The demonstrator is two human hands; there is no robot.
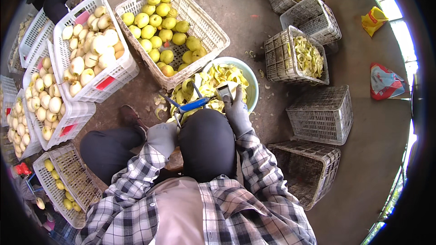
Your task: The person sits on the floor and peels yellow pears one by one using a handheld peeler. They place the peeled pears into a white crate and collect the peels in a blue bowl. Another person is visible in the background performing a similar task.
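My left hand [162, 138], in a grey glove, is closed at the metal crank [177, 119] of a blue hand-cranked peeler [194, 105]. The fingers are mostly hidden. Over the right side of my knee, my right hand [238, 114], also gloved, holds a metal-headed peeling tool [224, 92] between thumb and fingers. Just behind the tool shows a pale peeled fruit [233, 86], partly covered by it. Beneath lies a light-blue basin [252, 83] heaped with curled yellow-green peels [207, 81], some spilling past its left rim.
Ahead stands a crate [207, 23] of unpeeled yellow-green pears [165, 35]. White crates [112, 83] of peeled pears [98, 46] are stacked left. Along the right are a crate of peels [308, 58] and several other crates [320, 115]. Another person's leg [61, 1] shows upper left.
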